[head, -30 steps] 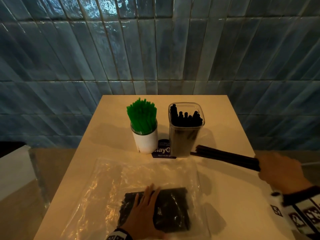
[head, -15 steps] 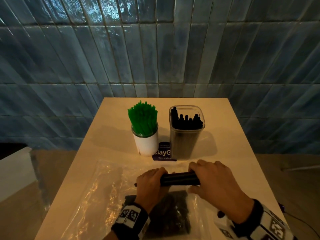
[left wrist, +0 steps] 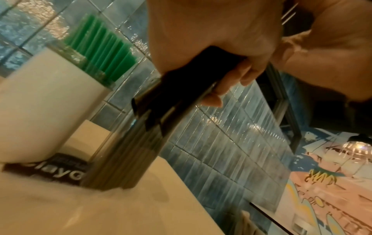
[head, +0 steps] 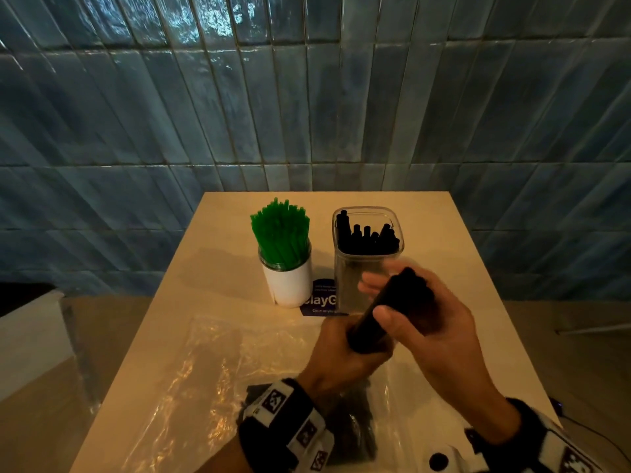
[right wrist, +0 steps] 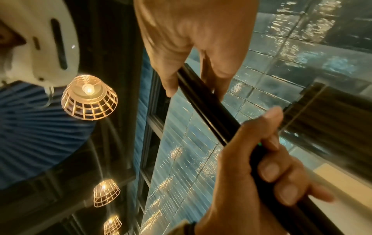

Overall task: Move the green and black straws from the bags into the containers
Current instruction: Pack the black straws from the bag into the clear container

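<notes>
Both hands hold one bundle of black straws (head: 397, 300), tilted with its upper end just in front of the clear square container (head: 367, 254), which has black straws standing in it. My left hand (head: 341, 356) grips the bundle's lower end and my right hand (head: 433, 322) wraps its upper part. In the left wrist view the left hand's fingers (left wrist: 231, 82) curl round the bundle (left wrist: 181, 89). In the right wrist view the right hand (right wrist: 191, 47) grips the straws (right wrist: 209, 111). Green straws (head: 281, 237) fill the white cup (head: 290, 285). More black straws (head: 355, 425) lie in the plastic bag (head: 205, 370).
A dark blue card (head: 322, 302) lies under the two containers. The table (head: 461, 268) stands against a blue tiled wall (head: 307, 114). The bag covers the near half of the table. A white box (head: 30, 336) stands off the table's left edge.
A second ago the right hand alone held the bundle out to the right and the left hand lay flat on the bag. Both hands then held it level, and it has now tilted up toward the clear container.
</notes>
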A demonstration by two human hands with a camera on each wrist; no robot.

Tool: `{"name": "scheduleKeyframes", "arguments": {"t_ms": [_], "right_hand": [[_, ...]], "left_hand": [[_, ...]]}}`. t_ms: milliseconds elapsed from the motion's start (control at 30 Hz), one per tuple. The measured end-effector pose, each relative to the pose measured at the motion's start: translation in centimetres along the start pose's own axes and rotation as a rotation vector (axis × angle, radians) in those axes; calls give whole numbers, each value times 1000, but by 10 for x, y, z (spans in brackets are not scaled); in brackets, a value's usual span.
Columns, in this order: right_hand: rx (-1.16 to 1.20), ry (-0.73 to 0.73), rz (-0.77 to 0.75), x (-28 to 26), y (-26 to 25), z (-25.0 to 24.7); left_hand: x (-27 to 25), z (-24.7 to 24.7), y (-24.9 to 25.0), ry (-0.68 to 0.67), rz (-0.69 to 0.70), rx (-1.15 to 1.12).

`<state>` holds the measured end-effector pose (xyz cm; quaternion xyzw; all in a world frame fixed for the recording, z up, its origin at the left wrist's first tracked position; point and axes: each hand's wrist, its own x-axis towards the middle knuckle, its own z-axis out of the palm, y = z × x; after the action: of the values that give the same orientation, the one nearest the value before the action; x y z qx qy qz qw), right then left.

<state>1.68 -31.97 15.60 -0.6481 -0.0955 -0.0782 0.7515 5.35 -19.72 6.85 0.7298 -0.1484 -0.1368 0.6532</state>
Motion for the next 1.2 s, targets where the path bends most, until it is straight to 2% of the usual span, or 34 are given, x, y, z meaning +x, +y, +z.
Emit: {"name": "scheduleKeyframes", "arguments": {"t_ms": [100, 200, 267, 333, 433, 533, 667, 733, 800, 833, 1000, 1100, 1200], "right_hand": [[0, -29, 15, 5, 6, -1], [-86, -18, -34, 14, 3, -7], [-130, -26, -115, 25, -13, -15], [-148, 10, -242, 39, -35, -24], [-127, 134, -463, 63, -64, -41], [-111, 249, -572, 85, -76, -50], [-66, 345, -532, 107, -60, -45], [-78, 366, -485, 113, -49, -40], [-109, 383, -442, 115, -39, -36], [-116, 398, -430, 115, -35, -34], [-86, 466, -459, 96, -18, -29], [-64, 458, -465, 79, -7, -20], [-102, 404, -419, 65, 9, -11]], "left_hand": [[9, -4, 10, -98, 112, 111], [21, -5, 21, -123, 216, 265], [30, -10, 27, -80, 342, 361], [46, -21, 30, 49, 403, 362], [71, -38, 32, 259, 313, 323], [97, -47, 43, 248, 200, 389], [138, -59, 53, 29, 86, 636], [152, -62, 51, -97, -37, 741], [156, -63, 48, -174, -126, 761], [155, -62, 45, -176, -126, 744], [118, -51, 32, -16, 99, 565], [91, -42, 19, 21, 225, 622], [73, -36, 11, 41, 260, 638]]}}
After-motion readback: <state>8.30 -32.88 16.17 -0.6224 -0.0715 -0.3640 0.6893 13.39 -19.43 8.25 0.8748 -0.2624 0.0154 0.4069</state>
